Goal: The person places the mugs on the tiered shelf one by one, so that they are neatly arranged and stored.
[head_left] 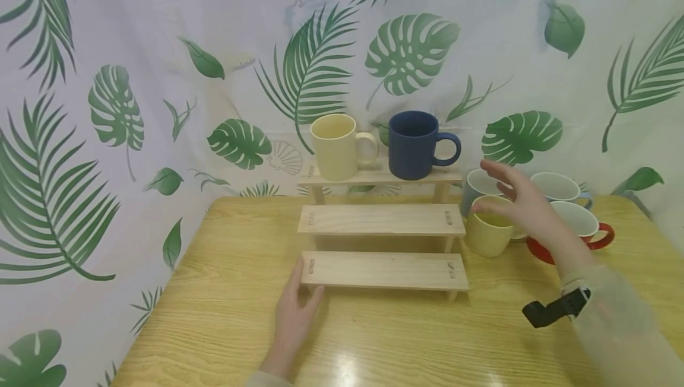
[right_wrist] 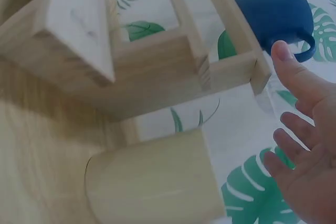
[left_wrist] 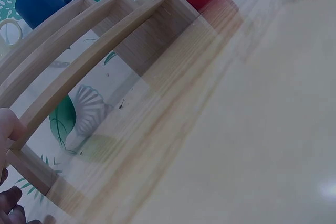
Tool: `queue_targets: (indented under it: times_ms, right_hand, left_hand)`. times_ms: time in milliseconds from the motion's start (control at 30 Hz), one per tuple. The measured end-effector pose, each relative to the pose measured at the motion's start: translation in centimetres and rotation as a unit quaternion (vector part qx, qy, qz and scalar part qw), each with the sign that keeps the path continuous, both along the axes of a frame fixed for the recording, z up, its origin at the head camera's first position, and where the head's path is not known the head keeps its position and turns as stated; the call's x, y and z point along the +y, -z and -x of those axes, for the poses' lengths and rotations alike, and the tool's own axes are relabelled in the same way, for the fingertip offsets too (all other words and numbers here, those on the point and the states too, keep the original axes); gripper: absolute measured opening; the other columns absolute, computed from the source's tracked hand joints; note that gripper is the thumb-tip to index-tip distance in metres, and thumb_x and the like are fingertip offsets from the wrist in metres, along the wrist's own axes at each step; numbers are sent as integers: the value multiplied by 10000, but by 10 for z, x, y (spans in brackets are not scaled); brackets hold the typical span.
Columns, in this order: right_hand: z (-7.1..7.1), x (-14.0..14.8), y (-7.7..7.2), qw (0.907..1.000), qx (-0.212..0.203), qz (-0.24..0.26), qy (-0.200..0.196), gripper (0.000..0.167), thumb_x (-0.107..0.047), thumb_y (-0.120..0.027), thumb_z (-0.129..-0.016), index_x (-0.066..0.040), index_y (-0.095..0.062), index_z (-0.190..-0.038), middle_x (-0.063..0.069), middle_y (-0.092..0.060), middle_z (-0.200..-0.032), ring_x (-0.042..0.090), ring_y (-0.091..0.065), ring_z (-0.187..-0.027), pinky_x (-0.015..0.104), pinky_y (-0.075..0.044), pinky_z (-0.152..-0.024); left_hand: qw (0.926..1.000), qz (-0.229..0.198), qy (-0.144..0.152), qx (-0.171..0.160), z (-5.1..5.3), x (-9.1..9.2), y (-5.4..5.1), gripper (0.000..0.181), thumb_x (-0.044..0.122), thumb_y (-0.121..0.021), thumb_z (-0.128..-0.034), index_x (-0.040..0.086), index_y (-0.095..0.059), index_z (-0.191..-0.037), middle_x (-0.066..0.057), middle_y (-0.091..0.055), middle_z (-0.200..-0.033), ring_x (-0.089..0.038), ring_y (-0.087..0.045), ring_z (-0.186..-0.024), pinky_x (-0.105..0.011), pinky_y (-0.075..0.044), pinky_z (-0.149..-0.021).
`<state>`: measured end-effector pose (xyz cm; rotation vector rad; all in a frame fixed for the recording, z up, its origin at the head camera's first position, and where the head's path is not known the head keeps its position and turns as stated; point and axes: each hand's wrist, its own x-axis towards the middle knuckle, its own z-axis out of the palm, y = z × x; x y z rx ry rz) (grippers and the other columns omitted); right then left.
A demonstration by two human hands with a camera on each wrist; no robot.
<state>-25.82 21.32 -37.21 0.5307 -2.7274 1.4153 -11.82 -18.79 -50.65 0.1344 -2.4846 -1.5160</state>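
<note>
A three-step wooden shelf (head_left: 382,219) stands on the table. My left hand (head_left: 295,313) holds the left end of its lowest step, thumb at the front and fingers along the side. On the top step sit a pale yellow mug (head_left: 335,149) and a dark blue mug (head_left: 412,146), handles to the right. My right hand (head_left: 521,200) hovers above a second yellow mug (head_left: 487,235) right of the shelf, fingers spread and holding nothing. In the right wrist view its thumb (right_wrist: 296,74) overlaps the blue mug (right_wrist: 278,17), though the hand is apart from it.
Behind the yellow mug at right stand a grey-blue mug (head_left: 475,185), a light blue-handled mug (head_left: 556,185) and a red mug with a white inside (head_left: 574,221), partly hidden by my right hand. A leaf-print cloth (head_left: 240,78) hangs behind the wooden table (head_left: 230,292).
</note>
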Motion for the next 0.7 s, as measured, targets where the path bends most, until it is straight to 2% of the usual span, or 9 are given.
queue_targets:
  times_ms: [100, 300, 367, 500, 700]
  right_hand:
    - [-4, 11, 11, 9995, -58, -290, 112, 922, -298, -785, -798, -143, -235, -1522, 176, -272, -1529, 463, -265, -1352, 608, -258, -1077]
    - [-13, 27, 32, 9965, 40, -770, 334, 973, -332, -796, -780, -91, -213, -1521, 243, -273, -1508, 550, -295, -1283, 699, -281, -988]
    - [-15, 31, 38, 9959, 94, -812, 391, 980, -326, -803, -773, -80, -215, -1518, 255, -268, -1506, 561, -293, -1274, 719, -278, -964]
    - [-14, 36, 47, 9964, 130, -737, 407, 1000, -302, -817, -760, -57, -209, -1515, 250, -257, -1514, 531, -249, -1319, 705, -253, -999]
    - [-13, 38, 57, 9947, 319, -864, 458, 1019, -332, -827, -737, 16, -231, -1487, 305, -294, -1471, 537, -282, -1297, 697, -273, -988]
  left_hand:
    - [10000, -18, -5, -17, 0, 1, -1, 733, 362, -628, -915, 156, -263, -1516, -22, -266, -1541, -278, -250, -1402, -478, -206, -1141]
    - [10000, -39, -19, -58, 0, 2, -2, 729, 345, -630, -916, 148, -263, -1515, -18, -262, -1542, -271, -243, -1405, -474, -199, -1145]
    - [10000, -41, -18, -58, 0, 2, -3, 729, 340, -631, -917, 143, -263, -1515, -19, -262, -1542, -271, -243, -1405, -473, -200, -1145]
    - [10000, -65, -11, -47, -1, 2, -3, 728, 336, -628, -919, 142, -259, -1516, -23, -259, -1543, -270, -240, -1406, -469, -199, -1146]
    - [10000, -20, -10, -15, 0, 2, -1, 728, 341, -627, -919, 135, -262, -1514, -26, -262, -1542, -273, -244, -1405, -475, -199, -1145]
